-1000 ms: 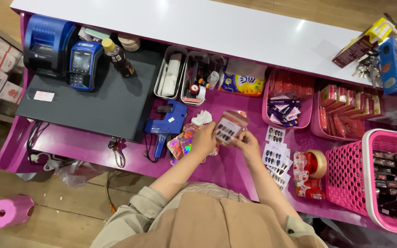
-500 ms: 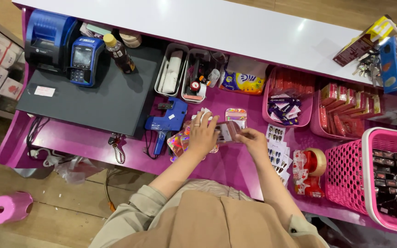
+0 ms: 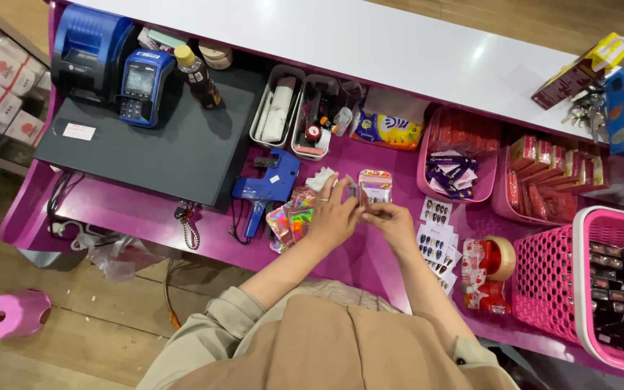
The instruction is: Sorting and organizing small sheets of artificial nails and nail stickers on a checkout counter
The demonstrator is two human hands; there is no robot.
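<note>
Since a moment ago our hands have drawn together over the table's middle. Our left hand (image 3: 335, 217) and right hand (image 3: 393, 220) now pinch a small clear packet (image 3: 355, 193), grip closed lightly. The holographic pouches (image 3: 292, 222) lie just left, nail cards (image 3: 436, 238) right; open room remains toward the near edge.

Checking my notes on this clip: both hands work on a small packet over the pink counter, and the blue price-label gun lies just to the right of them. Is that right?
Not quite. In the head view the blue price-label gun lies to the left of the hands, beside the left hand. The right hand does meet it on the small packet over the pink counter.
</note>
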